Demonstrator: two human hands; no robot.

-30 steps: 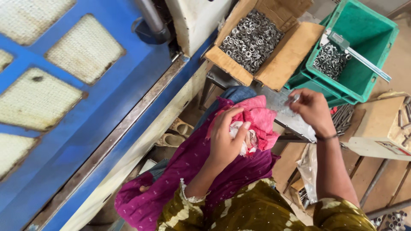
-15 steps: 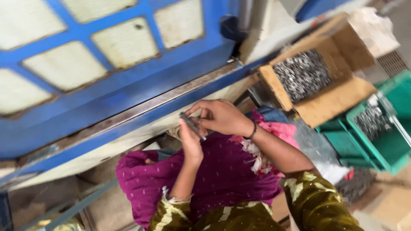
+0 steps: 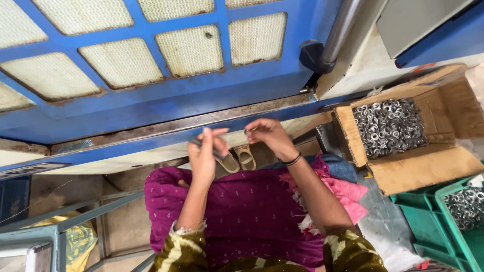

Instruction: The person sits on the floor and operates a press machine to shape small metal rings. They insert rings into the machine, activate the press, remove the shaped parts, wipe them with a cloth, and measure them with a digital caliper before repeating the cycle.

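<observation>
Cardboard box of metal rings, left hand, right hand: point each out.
cardboard box (image 3: 403, 174), head view, bare front flap.
metal rings (image 3: 385, 123), head view, middle of the pile in the box.
left hand (image 3: 205, 156), head view, back of the hand.
right hand (image 3: 269, 135), head view, back of the hand.

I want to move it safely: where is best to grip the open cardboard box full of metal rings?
Probably grip the cardboard box by its two long side walls, coming from above. Its flaps stand open and look floppy, and the metal rings make it heavy.
</observation>
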